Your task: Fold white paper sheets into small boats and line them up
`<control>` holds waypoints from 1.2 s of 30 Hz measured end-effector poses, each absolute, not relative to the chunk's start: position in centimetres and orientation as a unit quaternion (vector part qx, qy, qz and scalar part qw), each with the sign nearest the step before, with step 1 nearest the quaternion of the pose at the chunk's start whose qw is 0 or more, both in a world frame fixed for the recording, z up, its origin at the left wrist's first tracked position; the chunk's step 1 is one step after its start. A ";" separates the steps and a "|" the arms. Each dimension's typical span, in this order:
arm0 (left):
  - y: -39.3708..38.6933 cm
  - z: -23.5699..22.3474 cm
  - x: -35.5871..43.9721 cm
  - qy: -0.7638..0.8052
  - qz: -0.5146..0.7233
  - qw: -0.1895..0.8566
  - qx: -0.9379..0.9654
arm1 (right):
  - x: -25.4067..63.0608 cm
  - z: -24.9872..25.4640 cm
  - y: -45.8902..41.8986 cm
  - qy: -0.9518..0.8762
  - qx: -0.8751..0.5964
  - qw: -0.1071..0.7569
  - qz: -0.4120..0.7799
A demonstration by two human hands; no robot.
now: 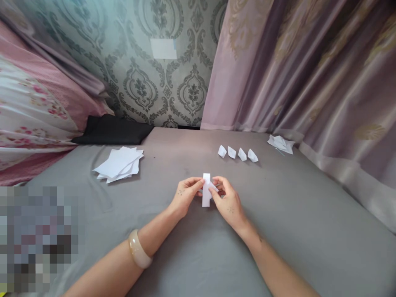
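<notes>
A piece of white paper, partly folded, is held up between my two hands over the grey cloth. It has a narrow upright strip with a pointed flap sticking out to the right. My left hand pinches the strip's left edge near the top between thumb and fingers. On the other side, my right hand grips the pointed flap, its thumb in front and fingers behind. Beyond my hands, several small folded paper pieces stand in a row, a little to the right.
A loose stack of white sheets lies at the left. More paper scraps sit at the far right, near the curtain. Folded black fabric rests at the back left. The grey cloth has wrinkles on the left.
</notes>
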State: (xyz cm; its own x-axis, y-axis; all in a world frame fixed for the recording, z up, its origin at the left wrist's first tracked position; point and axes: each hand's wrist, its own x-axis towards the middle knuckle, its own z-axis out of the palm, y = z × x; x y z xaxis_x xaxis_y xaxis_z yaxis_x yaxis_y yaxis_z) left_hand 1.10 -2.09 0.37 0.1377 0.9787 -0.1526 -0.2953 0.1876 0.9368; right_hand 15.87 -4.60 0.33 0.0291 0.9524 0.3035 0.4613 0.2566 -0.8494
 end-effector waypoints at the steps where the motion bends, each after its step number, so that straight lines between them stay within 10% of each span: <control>1: -2.1 0.3 1.1 0.431 0.497 0.646 0.388 | 15.8 0.5 -4.8 -0.665 -0.548 0.459 0.218; 16: -2.2 0.4 1.4 0.360 0.505 0.700 0.355 | 14.6 0.5 -5.4 -0.756 -0.525 0.389 -0.040; 36: -2.5 0.9 1.1 0.346 0.474 0.702 0.404 | 13.8 1.6 -4.9 -0.681 -0.561 0.464 0.077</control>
